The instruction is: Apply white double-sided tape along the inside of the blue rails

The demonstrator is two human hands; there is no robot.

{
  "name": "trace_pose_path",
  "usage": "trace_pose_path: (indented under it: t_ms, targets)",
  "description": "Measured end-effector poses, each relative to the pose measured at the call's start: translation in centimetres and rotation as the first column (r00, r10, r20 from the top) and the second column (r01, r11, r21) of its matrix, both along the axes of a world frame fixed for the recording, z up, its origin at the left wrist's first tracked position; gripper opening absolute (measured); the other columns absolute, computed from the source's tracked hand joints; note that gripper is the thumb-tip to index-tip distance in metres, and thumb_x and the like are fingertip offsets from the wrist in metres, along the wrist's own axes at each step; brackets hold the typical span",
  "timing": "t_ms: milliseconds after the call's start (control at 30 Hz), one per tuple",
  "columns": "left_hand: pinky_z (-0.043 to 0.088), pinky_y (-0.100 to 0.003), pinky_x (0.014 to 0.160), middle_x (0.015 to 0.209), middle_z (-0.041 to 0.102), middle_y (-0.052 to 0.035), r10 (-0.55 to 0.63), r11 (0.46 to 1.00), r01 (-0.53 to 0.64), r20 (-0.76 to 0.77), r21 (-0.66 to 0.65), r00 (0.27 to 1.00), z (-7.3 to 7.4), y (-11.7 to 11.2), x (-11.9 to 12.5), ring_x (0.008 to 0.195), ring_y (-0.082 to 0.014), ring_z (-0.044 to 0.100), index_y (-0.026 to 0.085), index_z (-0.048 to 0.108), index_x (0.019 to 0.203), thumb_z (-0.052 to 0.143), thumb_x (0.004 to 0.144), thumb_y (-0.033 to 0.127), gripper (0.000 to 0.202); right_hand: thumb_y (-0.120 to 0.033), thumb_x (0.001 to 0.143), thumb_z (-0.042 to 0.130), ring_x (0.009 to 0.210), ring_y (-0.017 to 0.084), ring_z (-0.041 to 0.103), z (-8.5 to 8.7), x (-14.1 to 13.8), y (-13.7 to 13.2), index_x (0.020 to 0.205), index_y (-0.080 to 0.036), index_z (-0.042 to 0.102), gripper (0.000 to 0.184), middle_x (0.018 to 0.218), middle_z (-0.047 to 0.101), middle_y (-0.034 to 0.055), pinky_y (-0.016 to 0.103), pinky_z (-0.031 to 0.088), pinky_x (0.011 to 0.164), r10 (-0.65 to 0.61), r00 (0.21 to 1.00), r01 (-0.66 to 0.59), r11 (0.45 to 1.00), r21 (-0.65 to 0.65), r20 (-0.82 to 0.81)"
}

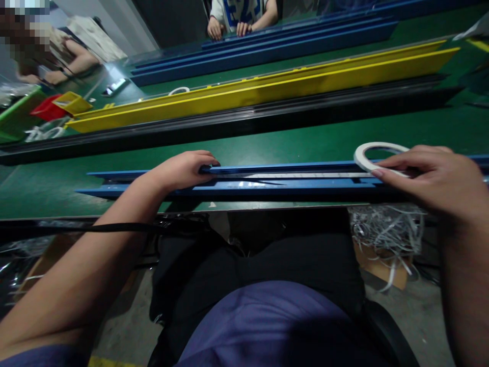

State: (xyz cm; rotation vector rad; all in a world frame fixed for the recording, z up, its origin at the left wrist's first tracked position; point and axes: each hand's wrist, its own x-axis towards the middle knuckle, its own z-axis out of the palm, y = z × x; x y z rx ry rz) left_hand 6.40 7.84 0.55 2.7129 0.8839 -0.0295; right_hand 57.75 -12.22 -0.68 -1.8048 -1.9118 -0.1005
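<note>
A long blue rail (290,183) lies along the near edge of the green table. A white strip of tape (305,175) runs along its middle channel. My left hand (183,169) rests on the rail's left part, fingers curled over its far edge and pressing it down. My right hand (431,176) is at the right end, fingers closed on a white tape roll (369,153) that sits on the rail, the strip leading out from it.
Farther back lie a black rail (229,125), a yellow rail (267,89) and more blue rails (267,48). Red and yellow bins (61,106) stand at the left. Other people's hands (229,28) rest at the far side. A box of white tape scraps (385,239) sits below the table.
</note>
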Motion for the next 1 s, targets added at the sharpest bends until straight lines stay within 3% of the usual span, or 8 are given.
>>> trace_pose_path:
  t_ms: [233, 533, 833, 1000]
  targets:
    - [0.052, -0.031, 0.081, 0.104, 0.070, -0.0090, -0.013, 1.000, 0.013, 0.005, -0.006, 1.000, -0.1, -0.1, 0.4, 0.091, -0.0220, 0.067, 0.018, 0.075, 0.109, 0.062, 0.095, 0.042, 0.031, -0.085, 0.087, 0.060, 0.068, 0.017, 0.056, -0.6, 0.0, 0.3, 0.093, -0.024, 0.084, 0.066, 0.078, 0.066, 0.0027, 0.031, 0.035, 0.061, -0.129, 0.991, 0.128, 0.992, -0.017, -0.024]
    - [0.051, -0.031, 0.080, 0.101, 0.069, -0.0084, -0.039, 0.999, 0.040, 0.033, -0.033, 0.999, 0.0, -0.2, 1.6, 0.089, -0.0211, 0.066, 0.018, 0.073, 0.103, 0.061, 0.095, 0.042, 0.028, -0.082, 0.087, 0.061, 0.068, 0.018, 0.057, -0.6, -0.1, 0.3, 0.093, -0.025, 0.084, 0.062, 0.077, 0.066, 0.0021, 0.032, 0.038, 0.063, -0.136, 0.990, 0.136, 0.991, 0.011, -0.027]
    - [0.050, -0.031, 0.077, 0.100, 0.071, -0.0091, -0.042, 0.999, 0.043, 0.033, -0.027, 0.999, 0.1, -0.9, 3.7, 0.087, -0.0208, 0.066, 0.019, 0.075, 0.100, 0.063, 0.094, 0.040, 0.025, -0.085, 0.079, 0.065, 0.065, 0.019, 0.057, 0.0, 0.0, 0.5, 0.093, -0.024, 0.083, 0.065, 0.081, 0.069, 0.0044, 0.032, 0.035, 0.057, -0.194, 0.979, 0.183, 0.972, -0.149, -0.063]
    - [0.050, -0.031, 0.077, 0.099, 0.071, -0.0090, -0.066, 0.997, 0.067, 0.040, -0.033, 0.997, 0.1, -1.0, 4.8, 0.086, -0.0203, 0.065, 0.018, 0.075, 0.096, 0.063, 0.094, 0.036, 0.022, -0.080, 0.079, 0.067, 0.064, 0.018, 0.057, 0.0, 0.0, 0.4, 0.094, -0.024, 0.083, 0.060, 0.080, 0.069, 0.0038, 0.031, 0.037, 0.059, -0.188, 0.980, 0.175, 0.970, -0.166, -0.064]
